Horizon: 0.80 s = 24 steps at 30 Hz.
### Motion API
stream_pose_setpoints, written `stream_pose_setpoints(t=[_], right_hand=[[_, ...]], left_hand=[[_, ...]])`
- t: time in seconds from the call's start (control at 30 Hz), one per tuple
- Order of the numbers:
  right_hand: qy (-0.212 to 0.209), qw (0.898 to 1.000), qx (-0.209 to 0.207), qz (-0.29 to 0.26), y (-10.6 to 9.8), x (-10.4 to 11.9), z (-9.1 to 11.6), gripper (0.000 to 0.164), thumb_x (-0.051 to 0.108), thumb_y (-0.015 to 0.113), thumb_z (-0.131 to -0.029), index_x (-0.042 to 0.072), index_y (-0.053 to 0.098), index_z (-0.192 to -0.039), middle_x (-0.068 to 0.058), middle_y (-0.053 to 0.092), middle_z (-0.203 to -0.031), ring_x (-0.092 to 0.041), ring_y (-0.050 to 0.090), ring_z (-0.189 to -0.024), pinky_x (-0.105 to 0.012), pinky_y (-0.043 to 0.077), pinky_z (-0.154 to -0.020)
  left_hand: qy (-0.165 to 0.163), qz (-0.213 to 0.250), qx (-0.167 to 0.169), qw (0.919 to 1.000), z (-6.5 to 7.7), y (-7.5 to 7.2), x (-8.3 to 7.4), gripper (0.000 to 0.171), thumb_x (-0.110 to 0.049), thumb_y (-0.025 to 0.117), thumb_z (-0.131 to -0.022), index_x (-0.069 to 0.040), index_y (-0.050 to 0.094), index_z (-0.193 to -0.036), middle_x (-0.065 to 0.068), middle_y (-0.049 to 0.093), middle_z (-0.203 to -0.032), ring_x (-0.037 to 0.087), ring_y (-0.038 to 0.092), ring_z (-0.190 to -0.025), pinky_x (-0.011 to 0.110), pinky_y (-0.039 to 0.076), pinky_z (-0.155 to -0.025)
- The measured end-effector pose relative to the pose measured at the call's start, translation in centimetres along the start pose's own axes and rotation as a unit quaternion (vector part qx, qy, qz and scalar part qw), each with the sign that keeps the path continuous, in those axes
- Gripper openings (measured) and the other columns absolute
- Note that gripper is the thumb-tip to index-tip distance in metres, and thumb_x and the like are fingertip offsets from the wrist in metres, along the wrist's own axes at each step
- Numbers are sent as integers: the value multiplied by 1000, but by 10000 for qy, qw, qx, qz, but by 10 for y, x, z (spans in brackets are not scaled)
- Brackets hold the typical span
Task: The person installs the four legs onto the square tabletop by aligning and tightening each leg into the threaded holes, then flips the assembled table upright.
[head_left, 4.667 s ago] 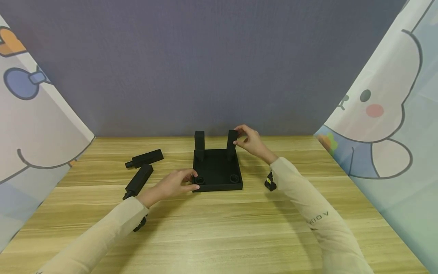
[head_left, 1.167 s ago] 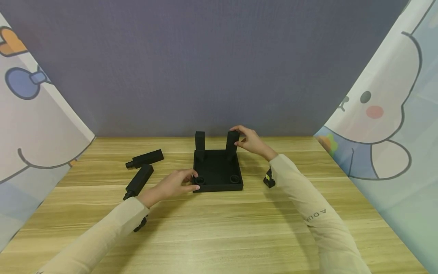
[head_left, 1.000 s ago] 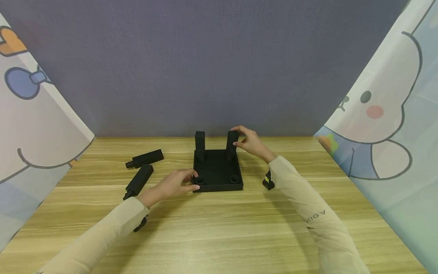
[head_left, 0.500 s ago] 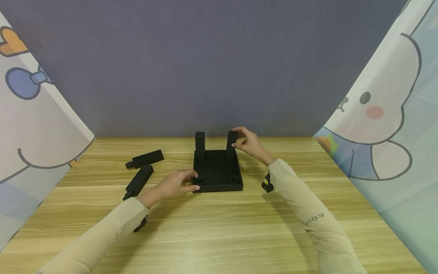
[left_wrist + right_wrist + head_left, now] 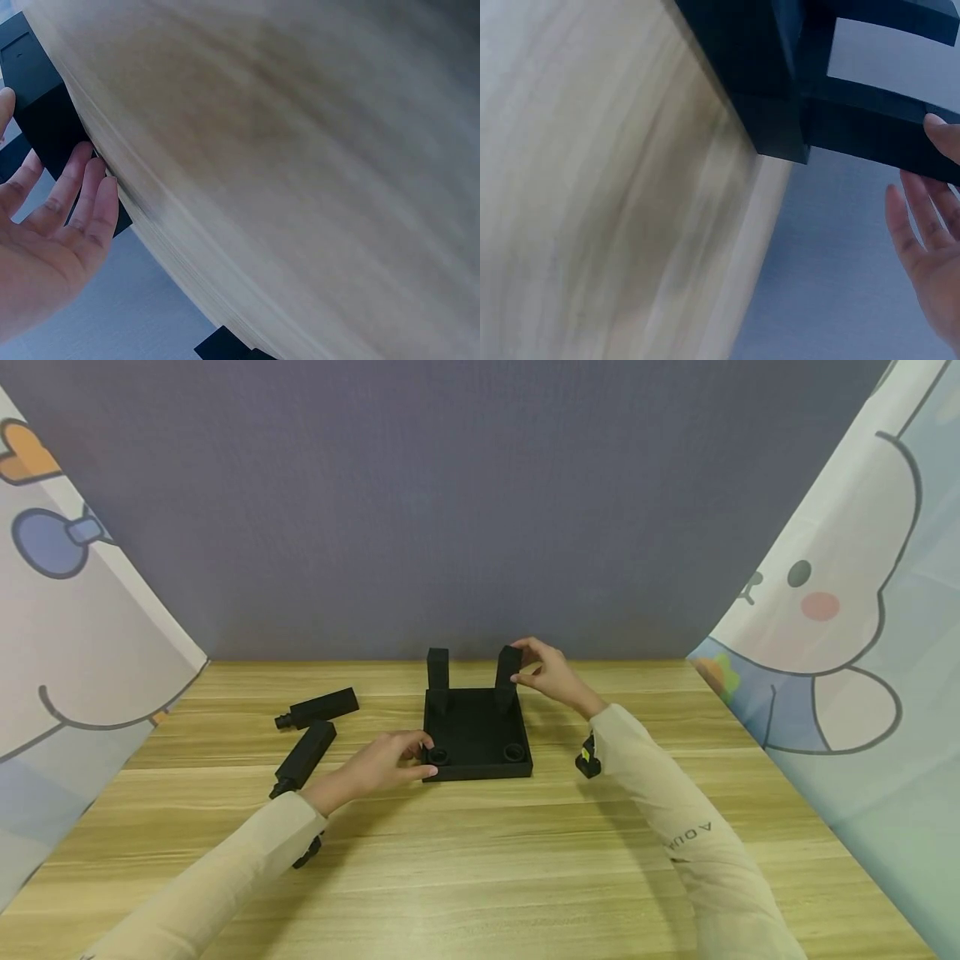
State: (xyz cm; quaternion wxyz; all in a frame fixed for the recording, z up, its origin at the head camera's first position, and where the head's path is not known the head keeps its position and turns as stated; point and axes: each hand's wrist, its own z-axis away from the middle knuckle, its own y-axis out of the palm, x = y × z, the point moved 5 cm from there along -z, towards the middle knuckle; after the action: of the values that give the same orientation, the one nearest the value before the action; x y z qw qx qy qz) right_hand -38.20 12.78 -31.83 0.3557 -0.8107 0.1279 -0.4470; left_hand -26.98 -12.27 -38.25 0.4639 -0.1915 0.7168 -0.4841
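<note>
A square black base (image 5: 474,727) with a raised rim lies at the centre of the table, ring sockets in its two front corners. Two square black legs stand upright at its back corners: a left leg (image 5: 438,668) and a right leg (image 5: 505,678). My left hand (image 5: 380,763) grips the base's front left corner, thumb at the front face. In the left wrist view its fingers (image 5: 97,199) lie along the base's side (image 5: 49,124). My right hand (image 5: 553,678) pinches the right leg near its top; the right wrist view shows thumb and fingers around that leg (image 5: 877,133).
Two loose black legs with narrow threaded-looking ends, a farther one (image 5: 324,707) and a nearer one (image 5: 307,756), lie left of the base, by my left forearm. A grey panel (image 5: 480,510) rises behind the wooden table (image 5: 450,877); printed cartoon sheets flank both sides.
The right leg has turned slightly back and forth in my right hand, whose fingers have shifted a little around its top. My left hand and the base have stayed put.
</note>
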Motion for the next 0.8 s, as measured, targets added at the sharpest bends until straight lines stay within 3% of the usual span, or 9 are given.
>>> stream_pose_setpoints(t=[0.33,0.8], right_hand=[[79,9989,-449,140,5,0,5,52,14,71,-79,4,48,-125,-16,59,-106,-27,62,-91,-38,52,-71],[157,9972,507,-521,3,1,-4,58,8,67,-82,7,41,-133,-14,46,-133,-29,52,-109,-42,50,-82]], left_hand=[[-83,-31,-5,10000,-1,0,1,38,-43,63,-83,-19,58,-112,-1,63,-92,10,58,-78,27,47,-68],[-17,-33,-19,10000,-1,0,1,38,-43,63,-83,-18,58,-112,-1,63,-92,10,58,-79,26,48,-67]])
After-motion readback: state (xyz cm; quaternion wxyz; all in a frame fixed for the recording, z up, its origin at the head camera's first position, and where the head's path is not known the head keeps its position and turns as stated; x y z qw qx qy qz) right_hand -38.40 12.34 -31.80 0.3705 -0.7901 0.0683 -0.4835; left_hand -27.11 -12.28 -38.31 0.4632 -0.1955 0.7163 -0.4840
